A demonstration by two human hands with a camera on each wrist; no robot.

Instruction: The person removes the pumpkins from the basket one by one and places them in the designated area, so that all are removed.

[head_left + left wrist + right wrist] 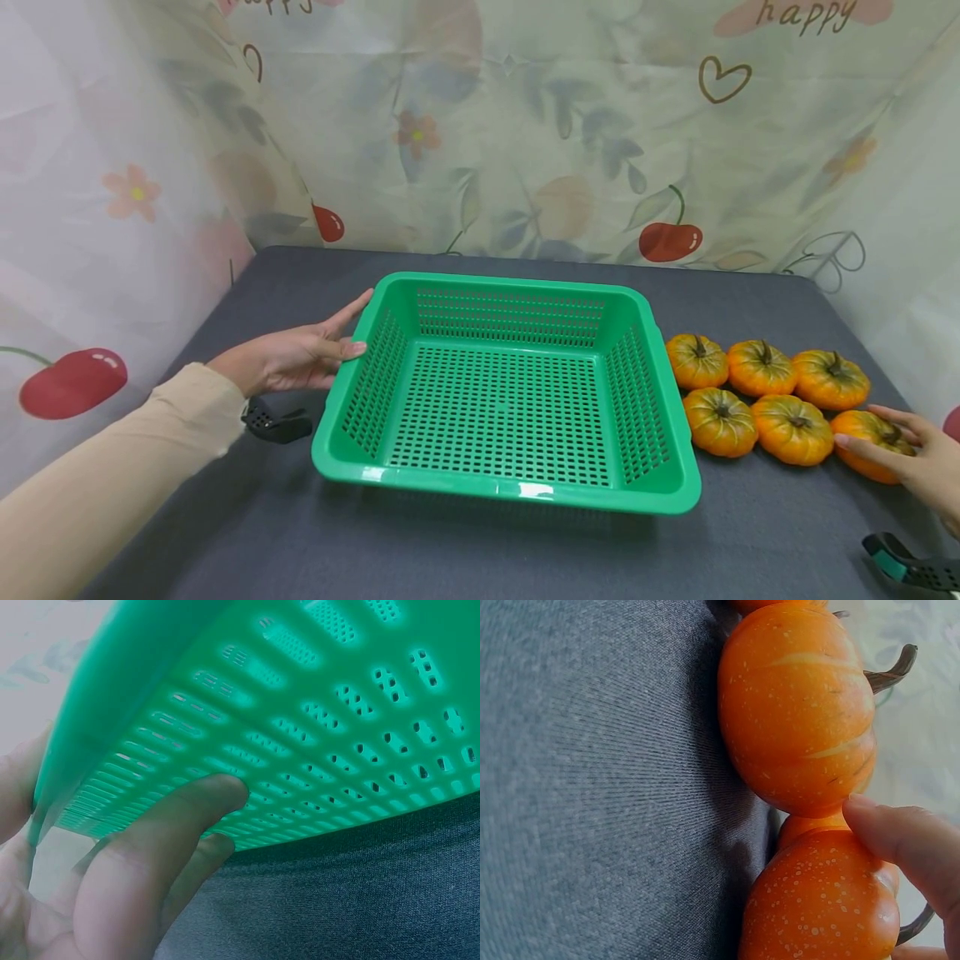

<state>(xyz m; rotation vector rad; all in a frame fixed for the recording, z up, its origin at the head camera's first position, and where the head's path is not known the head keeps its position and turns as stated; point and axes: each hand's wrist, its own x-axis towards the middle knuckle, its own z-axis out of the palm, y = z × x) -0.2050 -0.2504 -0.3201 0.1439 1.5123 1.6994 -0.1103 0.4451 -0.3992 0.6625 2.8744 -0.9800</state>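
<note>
A green plastic basket (506,497) with slotted walls stands mid-table. My left hand (296,354) grips its left rim, thumb over the edge; in the left wrist view its fingers (176,806) lie against the outside of the slotted wall (330,727). Small orange pumpkins sit right of the basket in two rows of three. Around the front-right pumpkin (870,442) my right hand (926,458) curls its thumb and fingers. In the right wrist view the thumb (907,832) presses that pumpkin (821,904), beside a neighbouring pumpkin (799,712) with a brown stem.
Dark grey cloth (465,558) covers the table. A patterned curtain (510,125) hangs behind and along both sides. The other pumpkins, such as the back-left one (696,362) and the front-left one (720,422), stand close to the basket's right wall.
</note>
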